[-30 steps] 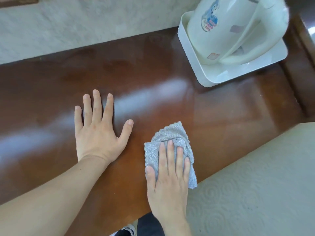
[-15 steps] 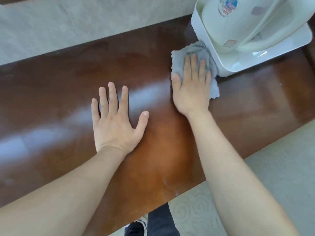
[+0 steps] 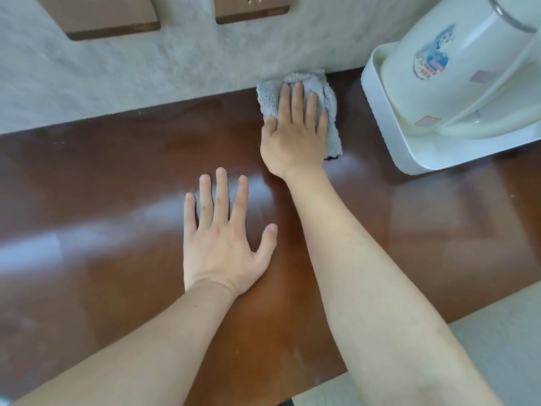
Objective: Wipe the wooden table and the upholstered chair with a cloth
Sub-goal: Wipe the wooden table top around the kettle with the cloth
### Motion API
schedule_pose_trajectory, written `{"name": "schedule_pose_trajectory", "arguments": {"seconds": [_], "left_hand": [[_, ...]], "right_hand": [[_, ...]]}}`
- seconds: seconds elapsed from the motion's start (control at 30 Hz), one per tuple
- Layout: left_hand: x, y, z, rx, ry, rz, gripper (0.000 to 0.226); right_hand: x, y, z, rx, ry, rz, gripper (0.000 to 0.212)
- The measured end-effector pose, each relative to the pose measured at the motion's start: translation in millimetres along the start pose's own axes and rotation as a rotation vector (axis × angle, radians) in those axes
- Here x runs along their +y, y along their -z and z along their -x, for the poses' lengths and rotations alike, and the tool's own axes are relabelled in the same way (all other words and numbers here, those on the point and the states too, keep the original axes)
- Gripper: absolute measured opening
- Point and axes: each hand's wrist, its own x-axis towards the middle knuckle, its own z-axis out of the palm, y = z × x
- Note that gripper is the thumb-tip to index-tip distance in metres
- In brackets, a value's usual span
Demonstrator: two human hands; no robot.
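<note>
Two bare hands lie on the wooden table [image 3: 102,183] in the head view, well apart from each other. The right hand [image 3: 294,136] is flat with straight fingers, pressing the grey cloth [image 3: 329,98] down at the table's far edge, where the cloth touches the pale wall [image 3: 146,68]. The cloth is bunched, and it shows beyond the fingertips and to the right of the hand. The left hand [image 3: 221,238] rests palm down near the middle of the table, fingers spread and straight, holding nothing. At the table's far right corner a white tray [image 3: 380,118] carries a cream electric kettle [image 3: 456,71] with a blue and red label; the tray is near the cloth but apart from it. Two brown wall plates [image 3: 111,16] sit on the wall above. Pale patterned floor [image 3: 503,347] shows past the near edge.
</note>
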Motion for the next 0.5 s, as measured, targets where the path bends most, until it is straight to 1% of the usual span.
{"name": "schedule_pose_trajectory", "arguments": {"seconds": [0.07, 0.2, 0.27, 0.33, 0.4, 0.5], "left_hand": [[0, 0, 0, -0.015, -0.002, -0.008, 0.084], [1, 2, -1, -0.021, -0.001, -0.008, 0.084], [1, 2, -1, -0.014, 0.0, -0.003, 0.085], [0, 1, 0, -0.009, -0.001, -0.012, 0.085], [0, 1, 1, -0.008, 0.001, -0.021, 0.085], [0, -1, 1, -0.02, 0.001, -0.019, 0.086]], "right_hand": [[-15, 1, -4, -0.043, 0.091, -0.005, 0.06], [-17, -1, 30, -0.102, 0.461, 0.024, 0.059], [-4, 1, 34, -0.119, 0.52, 0.042, 0.057], [14, 8, 25, -0.098, 0.457, 0.06, 0.057], [40, 14, 12, -0.051, 0.306, 0.045, 0.058], [84, 22, 6, -0.031, 0.09, 0.011, 0.058]]}}
